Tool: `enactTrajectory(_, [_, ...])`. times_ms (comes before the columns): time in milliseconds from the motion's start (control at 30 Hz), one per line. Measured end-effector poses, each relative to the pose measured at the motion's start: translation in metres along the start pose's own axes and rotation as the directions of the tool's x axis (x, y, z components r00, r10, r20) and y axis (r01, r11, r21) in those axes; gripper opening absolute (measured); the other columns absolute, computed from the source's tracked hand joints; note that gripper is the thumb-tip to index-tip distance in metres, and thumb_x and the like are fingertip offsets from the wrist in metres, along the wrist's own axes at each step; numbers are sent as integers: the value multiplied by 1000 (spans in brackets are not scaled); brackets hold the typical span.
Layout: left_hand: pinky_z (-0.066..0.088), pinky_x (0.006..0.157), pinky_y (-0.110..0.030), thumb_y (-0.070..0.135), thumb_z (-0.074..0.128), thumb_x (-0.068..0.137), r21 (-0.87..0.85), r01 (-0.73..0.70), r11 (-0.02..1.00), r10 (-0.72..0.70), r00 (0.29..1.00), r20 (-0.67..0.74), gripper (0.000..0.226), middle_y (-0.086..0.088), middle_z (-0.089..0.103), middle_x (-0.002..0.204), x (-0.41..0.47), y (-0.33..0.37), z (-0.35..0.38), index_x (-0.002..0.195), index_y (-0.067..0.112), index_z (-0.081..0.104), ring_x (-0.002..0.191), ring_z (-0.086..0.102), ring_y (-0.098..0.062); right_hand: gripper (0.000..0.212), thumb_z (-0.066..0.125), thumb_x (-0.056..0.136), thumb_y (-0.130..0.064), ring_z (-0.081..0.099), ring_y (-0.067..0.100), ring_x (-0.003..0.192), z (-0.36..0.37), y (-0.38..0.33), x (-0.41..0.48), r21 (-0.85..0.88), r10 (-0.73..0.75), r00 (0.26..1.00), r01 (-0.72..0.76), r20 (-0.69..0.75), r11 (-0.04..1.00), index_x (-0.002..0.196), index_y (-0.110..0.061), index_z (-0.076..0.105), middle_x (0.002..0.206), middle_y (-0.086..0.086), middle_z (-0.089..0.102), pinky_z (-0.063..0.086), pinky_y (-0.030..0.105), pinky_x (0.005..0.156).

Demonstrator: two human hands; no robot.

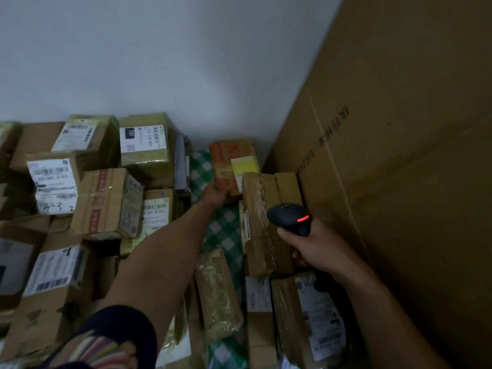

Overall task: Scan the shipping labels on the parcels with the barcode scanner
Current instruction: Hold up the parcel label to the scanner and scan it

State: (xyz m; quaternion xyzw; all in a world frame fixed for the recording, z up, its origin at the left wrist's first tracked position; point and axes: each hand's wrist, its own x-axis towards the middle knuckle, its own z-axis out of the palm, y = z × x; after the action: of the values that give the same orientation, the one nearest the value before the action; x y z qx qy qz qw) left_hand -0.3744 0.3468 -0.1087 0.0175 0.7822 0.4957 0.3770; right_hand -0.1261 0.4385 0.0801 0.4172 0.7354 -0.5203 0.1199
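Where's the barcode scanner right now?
Head view, lower right: the barcode scanner is in the right hand, beside the big cardboard carton.

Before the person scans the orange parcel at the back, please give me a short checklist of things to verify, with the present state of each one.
1. Scanner in hand: ok. The right hand grips the barcode scanner.
2. Scanner powered: ok. A red light shows on its head.
3. Parcel held: ok. The left hand grasps the near end of the orange parcel by the wall.
4. Label facing up: cannot tell. A yellowish label shows on top, but no barcode is readable on it.
5. Scanner aimed at that label: cannot tell. It points roughly forward over the brown parcel; no beam is visible.
6. Parcel free to lift: cannot tell. The brown parcel overlaps its near right corner.
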Motion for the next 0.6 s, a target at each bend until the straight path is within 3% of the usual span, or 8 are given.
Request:
enactTrajectory(67, [49,94,-34,26,60,101,56,38,998,-37,999,-19,41,-14,63,136,-6,1,2,138,9,58,115,62,-30,40,68,99,-38,63,2,58,0,0,0,-12,3,1000,-3,-2,1000,136,-27,57,85,-9,64,46,18,51])
enactTrajectory(200, [44,105,-36,30,62,103,157,-37,987,59,989,-139,56,-15,55,147,-42,16,-8,151,7,43,132,54,-32,35,68,98,-38,64,7,65,1,-3,-4,-2,9,1000,-9,-3,1000,130,-26,60,83,-7,65,50,25,58])
enactTrajectory(367, [43,99,-27,25,76,93,271,-162,949,193,977,-94,60,-2,58,134,-131,9,-25,145,9,51,125,54,-17,32,70,98,-38,66,11,70,7,-8,-16,2,-19,1000,19,-5,1000,125,-27,58,92,-3,68,51,28,59])
enactTrajectory(433, [45,102,-31,28,78,91,381,-169,909,217,973,-84,65,-7,57,141,-161,-7,-26,147,10,50,127,55,-22,34,70,97,-39,67,13,73,9,-11,-23,-7,-47,999,47,-5,999,127,-29,56,100,-3,70,54,30,62])
enactTrajectory(600, [41,113,-43,41,78,87,554,-13,833,58,996,-63,80,-15,41,154,-201,-45,-17,154,17,40,139,43,-34,49,72,95,-43,71,20,87,17,-12,-41,-43,-94,995,95,17,995,138,-31,51,109,-7,68,58,40,76])
